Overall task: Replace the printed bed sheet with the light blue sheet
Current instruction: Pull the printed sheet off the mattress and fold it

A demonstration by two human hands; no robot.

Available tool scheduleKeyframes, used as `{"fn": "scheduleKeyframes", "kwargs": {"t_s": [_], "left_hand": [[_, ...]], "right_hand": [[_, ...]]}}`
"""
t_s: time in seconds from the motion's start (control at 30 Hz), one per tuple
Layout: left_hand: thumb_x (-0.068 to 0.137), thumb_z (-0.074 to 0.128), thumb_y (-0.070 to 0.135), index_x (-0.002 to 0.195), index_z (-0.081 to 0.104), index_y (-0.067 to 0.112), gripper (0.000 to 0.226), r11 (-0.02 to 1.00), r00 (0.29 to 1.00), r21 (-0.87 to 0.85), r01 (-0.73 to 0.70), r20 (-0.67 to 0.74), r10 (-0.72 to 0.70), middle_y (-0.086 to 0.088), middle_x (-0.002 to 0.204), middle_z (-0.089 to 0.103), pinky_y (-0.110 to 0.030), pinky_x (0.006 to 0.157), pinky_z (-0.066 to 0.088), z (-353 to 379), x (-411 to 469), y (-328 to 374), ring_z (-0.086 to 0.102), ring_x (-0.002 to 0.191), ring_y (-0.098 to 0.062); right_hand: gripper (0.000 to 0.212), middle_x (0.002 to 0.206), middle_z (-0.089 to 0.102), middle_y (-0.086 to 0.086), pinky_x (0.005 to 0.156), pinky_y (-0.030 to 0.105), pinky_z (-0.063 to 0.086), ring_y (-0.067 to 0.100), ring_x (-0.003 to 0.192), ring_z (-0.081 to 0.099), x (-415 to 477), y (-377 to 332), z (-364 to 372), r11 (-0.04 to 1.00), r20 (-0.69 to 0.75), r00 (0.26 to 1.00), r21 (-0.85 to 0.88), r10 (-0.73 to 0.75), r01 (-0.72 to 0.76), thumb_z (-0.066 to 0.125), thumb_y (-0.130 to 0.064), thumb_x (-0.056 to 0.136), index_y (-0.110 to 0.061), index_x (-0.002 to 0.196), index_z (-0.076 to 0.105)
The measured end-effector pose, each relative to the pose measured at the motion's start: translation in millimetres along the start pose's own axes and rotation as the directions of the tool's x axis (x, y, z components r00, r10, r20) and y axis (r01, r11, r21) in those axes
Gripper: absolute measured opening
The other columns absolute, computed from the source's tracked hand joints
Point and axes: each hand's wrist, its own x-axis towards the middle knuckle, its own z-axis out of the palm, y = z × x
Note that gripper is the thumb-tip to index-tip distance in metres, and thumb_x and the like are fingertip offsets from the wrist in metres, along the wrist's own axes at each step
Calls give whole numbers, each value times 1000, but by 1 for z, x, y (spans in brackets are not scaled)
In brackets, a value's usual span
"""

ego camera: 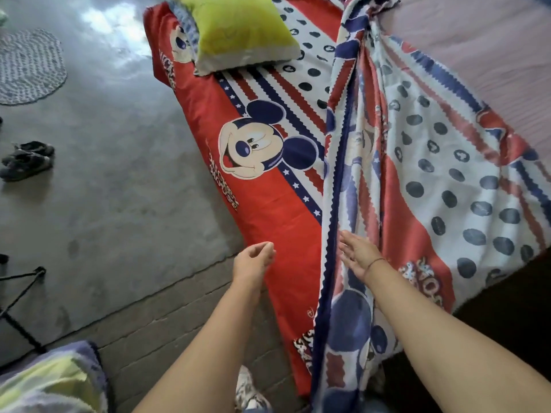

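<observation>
Forearms sit closest to camera, both reaching out over the bed's near-left edge. Left grip (pixel 255 259) is loosely curled, thumb near the fingertips, holding nothing, hovering over the red border of the printed sheet (pixel 268 198). Right grip (pixel 359 256) is open, fingers straight and together, palm turned toward the sheet's folded-over ridge; touching or just above it, can't tell. Sheet state: left half lies flat on the bed, pinned under the green pillow (pixel 238 31) at the far-left corner. Right half is flipped back on itself, paler underside up, bunched into a long ridge down the middle. Bare pink mattress (pixel 477 55) shows along the far-right side. Light blue sheet not in view. Handling estimate: thin cloth, light, fully limp, won't hold shape. Likely to drag and catch under the pillow rather than slide free. Not fragile, low slip. Best hold, I'd say: take the hem along the ridge beside the right grip, or gather the red border at the near-left edge below the left grip. A bunched handful should beat a fingertip pinch for hauling it off. Pillow probably needs lifting first. Off the bed: shoes (pixel 26 159) and a round rug (pixel 29 67) on the concrete floor (pixel 119 189), another pillow (pixel 50 380) near bottom left.
</observation>
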Motion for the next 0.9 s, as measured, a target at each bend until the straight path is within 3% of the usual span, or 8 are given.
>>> {"fn": "scheduleKeyframes", "kwargs": {"t_s": [0.13,0.2,0.33,0.43,0.67,0.9], "left_hand": [[95,62,16,96,66,12,5,995,997,86,-41,68,35,-3,83,67,-17,60,45,-30,21,36,60,71,-11],[95,63,18,98,67,13,8,990,993,127,-57,107,44,-2,84,69,-20,67,47,-31,32,50,61,73,-11],[93,65,21,100,69,13,11,982,981,177,-70,189,36,-1,84,70,-20,67,48,-18,54,71,61,72,-10],[93,65,21,99,69,14,10,972,966,217,-86,255,29,-1,84,70,-19,64,46,-4,71,84,61,72,-10],[94,64,20,100,69,11,12,946,931,290,-145,365,31,-1,81,68,-18,62,44,13,126,142,58,69,-9],[93,65,26,102,70,16,15,897,914,411,-161,405,-21,-2,90,73,-26,75,51,41,190,205,65,83,-15]], "right_hand": [[45,138,51,7,114,38,31,23,134,42,-11,9,15,992,-77,997,125,19,-9,54,-22,98,-7,140,45],[47,129,54,4,114,39,29,22,136,39,-13,10,21,981,-104,994,194,32,-12,55,-24,97,-8,140,45],[50,123,52,1,113,38,30,21,136,40,-6,6,35,971,-144,989,240,11,24,57,-27,95,-9,141,46],[39,123,54,1,113,37,30,18,131,44,5,2,43,967,-199,980,247,-13,63,57,-25,96,-9,132,52],[45,144,48,4,115,37,27,20,136,40,45,-29,63,958,-302,953,266,-19,104,56,-26,97,-13,139,47],[45,137,50,2,110,32,28,18,134,41,88,-70,74,950,-362,932,293,3,111,52,-25,99,-10,141,45]]}}
